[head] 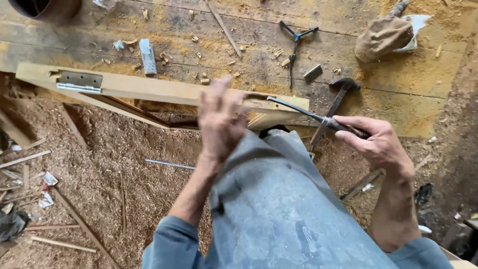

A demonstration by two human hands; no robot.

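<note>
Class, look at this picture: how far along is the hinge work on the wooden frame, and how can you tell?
Done: one metal hinge already sits on the wooden frame. In hand: the right hand holds a thin dark tool against the frame's other end; the left hand is raised, open. Left: that end shows no hinge; a hammer lies nearby.

We have one view only, from a camera worn on the person's head. We look steeply down and forward, close over a raised knee (pixel 279 199) and both forearms, with the sawdust-covered floor (pixel 114 164) and plank flooring (pixel 408 84) beyond.
</note>
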